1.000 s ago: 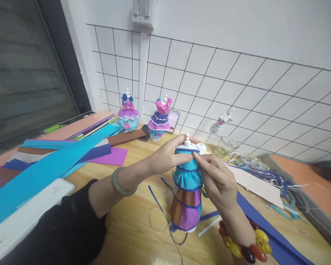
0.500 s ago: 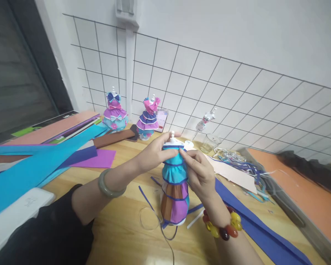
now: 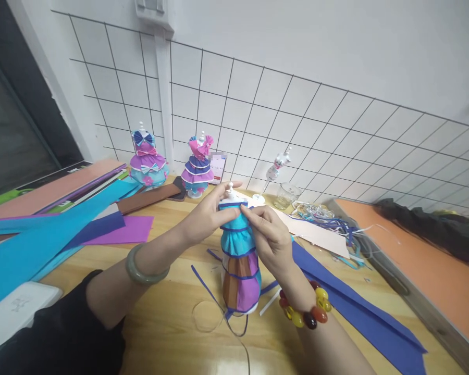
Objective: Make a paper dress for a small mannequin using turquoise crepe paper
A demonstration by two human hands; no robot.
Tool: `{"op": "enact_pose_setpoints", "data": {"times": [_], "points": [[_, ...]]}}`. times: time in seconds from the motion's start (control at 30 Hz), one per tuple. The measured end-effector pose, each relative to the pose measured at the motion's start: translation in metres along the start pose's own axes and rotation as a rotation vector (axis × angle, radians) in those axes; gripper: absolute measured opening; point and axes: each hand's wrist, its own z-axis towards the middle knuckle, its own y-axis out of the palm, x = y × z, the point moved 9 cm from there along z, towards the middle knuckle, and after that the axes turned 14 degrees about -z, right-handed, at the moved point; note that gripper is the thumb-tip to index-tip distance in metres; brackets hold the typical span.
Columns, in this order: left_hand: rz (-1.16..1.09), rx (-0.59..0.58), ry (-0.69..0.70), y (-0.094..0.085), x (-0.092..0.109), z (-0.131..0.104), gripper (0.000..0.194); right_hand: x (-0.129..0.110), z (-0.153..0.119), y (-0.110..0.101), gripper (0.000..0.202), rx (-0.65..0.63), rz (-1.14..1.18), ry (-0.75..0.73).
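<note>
A small white dress form wears a tiered doll dress (image 3: 238, 243) in turquoise, brown and purple, edged with dark blue trim. It stands upright on the table before me. My left hand (image 3: 213, 212) grips its top from the left, thumb across the front of the bodice and fingers behind the neck. On the other side, my right hand (image 3: 271, 233) pinches the upper edge of the bodice between thumb and fingers, close to my left thumb. Whatever fine piece lies within that pinch is too small to make out. Loose dark blue strips (image 3: 205, 284) lie around the base.
Two dressed forms, one on the left (image 3: 147, 161) and one nearer the middle (image 3: 197, 166), stand at the back. A bare form (image 3: 277, 165) and a glass jar (image 3: 286, 196) are farther right. Turquoise sheets (image 3: 62, 229) lie left; a blue sheet (image 3: 359, 307) lies right.
The whole scene has shifted left in view as the camera turned slightly right. Both hands keep nearly the same hold on the dress's top.
</note>
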Motion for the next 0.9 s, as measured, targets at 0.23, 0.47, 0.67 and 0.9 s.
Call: {"op": "enact_pose_setpoints", "data": {"times": [0.23, 0.47, 0.67, 0.9], "points": [[-0.018, -0.012, 0.004, 0.0, -0.002, 0.002, 0.056, 0.004, 0.001, 0.004, 0.05, -0.044, 0.152, 0.093], [-0.023, -0.006, -0.005, -0.002, -0.004, 0.002, 0.057, 0.004, 0.0, 0.007, 0.05, -0.066, 0.106, 0.066], [-0.046, 0.001, -0.017, -0.004, -0.006, 0.005, 0.06, 0.009, -0.001, 0.001, 0.046, -0.01, 0.105, 0.117], [0.0, 0.007, 0.019, -0.009, -0.008, 0.008, 0.06, 0.011, -0.002, -0.003, 0.05, 0.002, 0.146, 0.104]]}}
